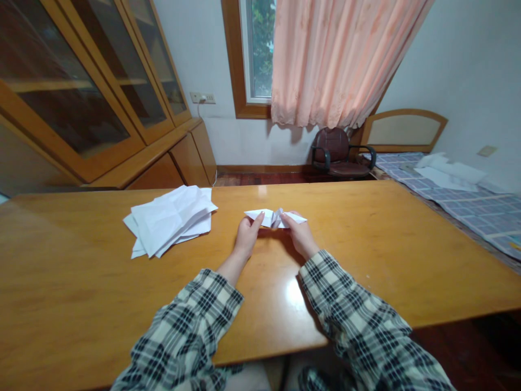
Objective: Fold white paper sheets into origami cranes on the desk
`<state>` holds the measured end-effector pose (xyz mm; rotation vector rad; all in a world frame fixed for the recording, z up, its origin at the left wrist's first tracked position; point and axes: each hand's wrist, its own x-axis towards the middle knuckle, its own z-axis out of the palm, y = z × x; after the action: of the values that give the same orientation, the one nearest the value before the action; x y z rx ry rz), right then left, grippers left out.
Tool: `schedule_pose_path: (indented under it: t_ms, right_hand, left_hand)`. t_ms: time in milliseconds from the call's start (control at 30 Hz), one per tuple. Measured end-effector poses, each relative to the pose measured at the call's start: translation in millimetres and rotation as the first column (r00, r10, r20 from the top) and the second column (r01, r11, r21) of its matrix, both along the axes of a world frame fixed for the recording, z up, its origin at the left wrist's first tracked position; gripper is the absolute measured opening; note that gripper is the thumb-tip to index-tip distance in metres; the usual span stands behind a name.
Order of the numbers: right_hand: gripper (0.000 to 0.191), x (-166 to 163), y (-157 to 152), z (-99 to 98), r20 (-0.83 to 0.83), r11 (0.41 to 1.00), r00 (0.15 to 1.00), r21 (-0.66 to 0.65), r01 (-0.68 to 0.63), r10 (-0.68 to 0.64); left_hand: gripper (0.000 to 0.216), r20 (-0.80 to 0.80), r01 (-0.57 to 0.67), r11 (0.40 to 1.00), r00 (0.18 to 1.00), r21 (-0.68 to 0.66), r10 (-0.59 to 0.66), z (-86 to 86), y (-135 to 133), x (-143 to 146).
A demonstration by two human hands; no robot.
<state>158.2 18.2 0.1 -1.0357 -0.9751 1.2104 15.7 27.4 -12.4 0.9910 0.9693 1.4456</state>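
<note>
even thumbs on the folded paper (275, 219)

from the head view i have the folded paper between my two hands, close over the wooden table (386, 233) and roughly in front of the body; i cannot tell whether its lower edge touches the wood. my left hand (246, 235) pinches the left half, thumb laid on top near the middle, and my right hand (302, 234) pinches the right half in much the same way. both grips are narrow, closed on paper; the other fingertips are mostly hidden behind and below, so i cannot tell how they are spread.

between the thumbs a crumpled ridge stands up, while a pointed end sticks out past each hand. to work this well, i'd press equally with both thumbs, close beside the ridge, since thin paper will probably crease wherever the pressure is uneven. i'd avoid pulling hard outward; the middle looks most apt to tear. small, matched movements should suit it, wrists level so neither point bends.

the stack of white sheets (173, 220) lies to the left, apart from my left hand, and shouldn't snag the left sleeve (187, 320).
</note>
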Motion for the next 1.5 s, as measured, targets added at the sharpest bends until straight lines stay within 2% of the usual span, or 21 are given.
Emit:
schedule_pose_path:
  t_ms: [167,333,533,767,1033,1233,1367,1500]
  right_hand:
    - [0.032,-1,-2,-0.1,-0.026,0.997,0.996,0.002,-0.081,0.081]
    - [0.035,-3,0,-3.1,-0.099,0.999,0.994,-0.029,-0.045,0.042]
    - [0.033,-6,0,-1.9,-0.126,0.999,0.991,-0.024,-0.048,0.044]
    - [0.029,-9,-2,1.2,-0.240,0.999,0.971,-0.031,-0.023,0.015]
    - [0.034,-5,-1,2.0,-0.270,0.996,0.961,-0.054,-0.072,0.055]
    - [0.035,1,1,3.3,-0.252,0.987,0.958,-0.042,-0.154,0.139]
    - [0.033,5,2,2.9,-0.213,0.984,0.964,-0.038,-0.173,0.162]
    - [0.031,3,2,2.1,-0.193,0.990,0.973,-0.033,-0.134,0.126]
  left_hand:
    - [0.036,-0.065,-0.002,1.000,0.998,-0.023,0.001,-4.7,1,0]
    - [0.039,0.025,-0.003,0.998,1.000,-0.057,0.005,-6.2,1,3]
    - [0.043,0.134,-0.032,0.996,0.990,-0.087,0.044,-0.3,-2,9]
    - [0.043,0.148,-0.038,0.996,0.988,-0.086,0.050,1.5,-3,10]
    - [0.040,0.174,0.015,0.990,0.985,-0.140,0.009,5.3,-4,8]
    - [0.044,0.203,0.069,0.983,0.979,-0.169,-0.034,6.2,-2,5]
    - [0.045,0.172,0.061,0.987,0.985,-0.151,-0.035,-0.2,2,3]
    - [0.046,0.122,-0.008,0.996,0.992,-0.088,0.019,-5.8,5,3]
